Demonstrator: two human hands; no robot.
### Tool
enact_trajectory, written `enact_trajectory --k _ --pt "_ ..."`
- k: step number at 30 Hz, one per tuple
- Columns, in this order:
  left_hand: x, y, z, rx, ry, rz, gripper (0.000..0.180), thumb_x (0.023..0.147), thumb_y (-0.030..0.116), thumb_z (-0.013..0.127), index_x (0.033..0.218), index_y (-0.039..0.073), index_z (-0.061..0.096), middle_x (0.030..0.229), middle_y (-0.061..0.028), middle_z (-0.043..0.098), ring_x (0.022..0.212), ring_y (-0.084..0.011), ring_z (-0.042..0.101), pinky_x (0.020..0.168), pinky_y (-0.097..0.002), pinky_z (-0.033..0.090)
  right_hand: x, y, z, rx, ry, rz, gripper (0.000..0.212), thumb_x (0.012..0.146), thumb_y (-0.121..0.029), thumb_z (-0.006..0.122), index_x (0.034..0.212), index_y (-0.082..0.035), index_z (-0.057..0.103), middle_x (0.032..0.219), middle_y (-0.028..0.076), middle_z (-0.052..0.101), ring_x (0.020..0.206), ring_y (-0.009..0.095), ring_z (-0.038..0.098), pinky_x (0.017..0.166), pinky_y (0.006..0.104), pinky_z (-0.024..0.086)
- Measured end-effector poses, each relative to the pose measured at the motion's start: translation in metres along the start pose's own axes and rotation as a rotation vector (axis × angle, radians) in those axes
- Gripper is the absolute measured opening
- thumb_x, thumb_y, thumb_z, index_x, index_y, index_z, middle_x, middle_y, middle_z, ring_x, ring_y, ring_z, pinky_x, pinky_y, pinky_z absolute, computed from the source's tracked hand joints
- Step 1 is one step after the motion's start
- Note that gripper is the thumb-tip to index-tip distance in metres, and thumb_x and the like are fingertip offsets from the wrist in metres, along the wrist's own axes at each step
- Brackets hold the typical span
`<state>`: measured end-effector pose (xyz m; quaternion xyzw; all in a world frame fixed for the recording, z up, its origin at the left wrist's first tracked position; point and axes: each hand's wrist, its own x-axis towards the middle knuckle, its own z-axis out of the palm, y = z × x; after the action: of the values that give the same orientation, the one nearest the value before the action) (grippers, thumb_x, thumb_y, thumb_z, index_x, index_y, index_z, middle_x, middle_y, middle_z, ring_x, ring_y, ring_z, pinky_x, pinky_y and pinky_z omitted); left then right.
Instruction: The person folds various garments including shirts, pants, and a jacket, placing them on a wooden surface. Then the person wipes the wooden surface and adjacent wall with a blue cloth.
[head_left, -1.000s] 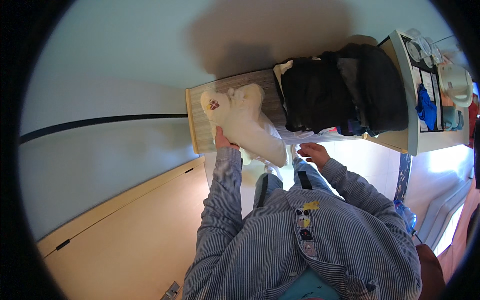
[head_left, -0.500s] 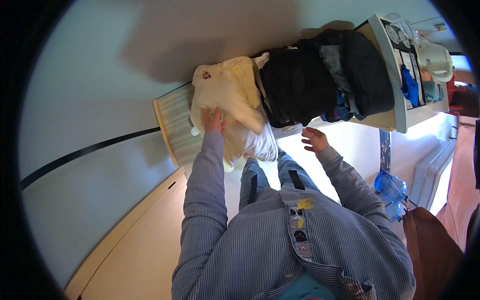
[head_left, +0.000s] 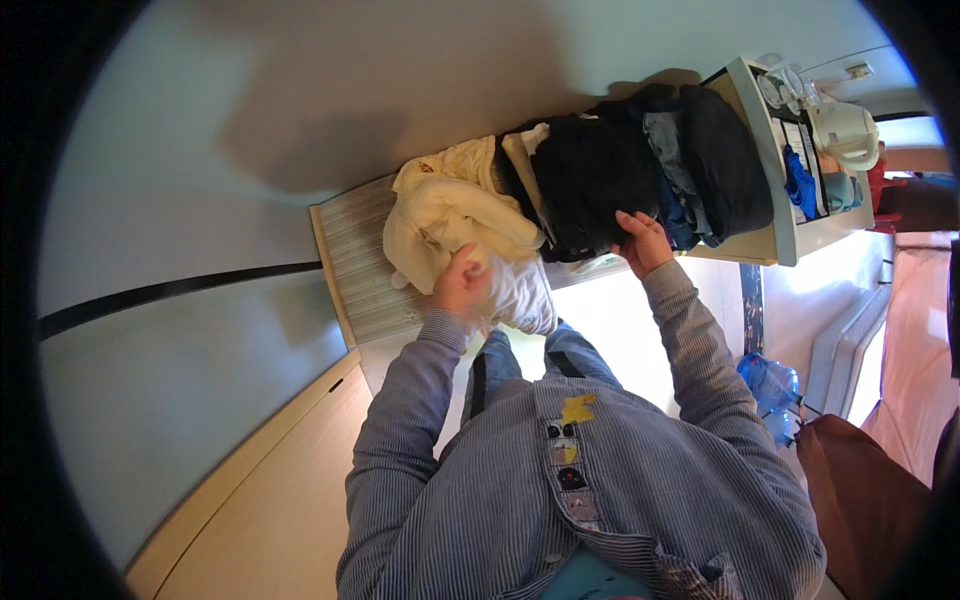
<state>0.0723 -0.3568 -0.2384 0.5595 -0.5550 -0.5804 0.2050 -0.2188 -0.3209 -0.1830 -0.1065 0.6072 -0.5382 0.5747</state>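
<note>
A cream garment [head_left: 440, 215], plush-looking and loosely bunched, lies at the left end of a wood-grain bench top. Below it, a white cloth [head_left: 520, 295] hangs over the front edge. My left hand [head_left: 462, 285] is at the cream garment's near side, its fingers curled and smeared by motion, so whether they grip cloth is unclear. Beside it stands a row of folded dark clothes [head_left: 595, 185], mostly black. My right hand [head_left: 645, 245] touches their near edge, thumb and fingers apart. Grey and blue denim [head_left: 668, 150] shows between the black pieces.
Bare wood-grain bench top [head_left: 350, 240] shows at the left. A pale cabinet [head_left: 785, 235] on the right carries a white kettle [head_left: 845, 135], a blue cloth [head_left: 798, 185] and clear glassware. Blue water bottles [head_left: 770, 385] stand on the floor near a brown cover [head_left: 860, 490]. The wall runs behind.
My left hand has moved right and nearer to me, and the cream garment's folds have shifted. My right hand has come up from the air onto the black clothes.
</note>
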Motion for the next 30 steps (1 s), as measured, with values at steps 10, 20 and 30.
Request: enact_trajectory --k 10,20,30 --pt "-0.048 0.062 0.007 -1.111 -0.492 0.249 0.049 0.083 0.016 0.056 0.126 0.001 0.038 0.126 -0.0135 0.042 0.116 -0.0234 0.042 0.099 -0.0344 0.034 -0.109 -0.058 0.079 0.004 -1.248 0.080 0.027 0.083 -0.026 0.058 0.091 0.000 0.056 0.078 0.010 0.063 0.072 0.015 0.061 0.066 0.0257 0.049" --pt "-0.046 0.104 -0.015 -0.787 0.313 0.094 0.050 0.078 0.016 0.066 0.120 -0.001 0.044 0.117 -0.0108 0.050 0.102 -0.0191 0.052 0.090 -0.0281 0.041 0.065 0.033 -0.047 -1.135 0.117 -0.309 0.059 0.068 -0.026 0.074 0.114 0.002 0.049 0.113 0.018 0.053 0.100 0.028 0.054 0.087 0.0335 0.043" --pt "0.057 0.035 -0.003 0.081 0.376 -0.012 0.048 0.078 0.020 0.066 0.117 0.000 0.047 0.092 -0.0110 0.060 0.083 -0.0156 0.056 0.074 -0.0268 0.046 0.092 0.050 -0.058 -1.674 0.088 -0.227 0.027 0.072 -0.021 0.062 0.095 -0.008 0.060 0.098 0.013 0.060 0.093 0.032 0.056 0.083 0.0381 0.044"
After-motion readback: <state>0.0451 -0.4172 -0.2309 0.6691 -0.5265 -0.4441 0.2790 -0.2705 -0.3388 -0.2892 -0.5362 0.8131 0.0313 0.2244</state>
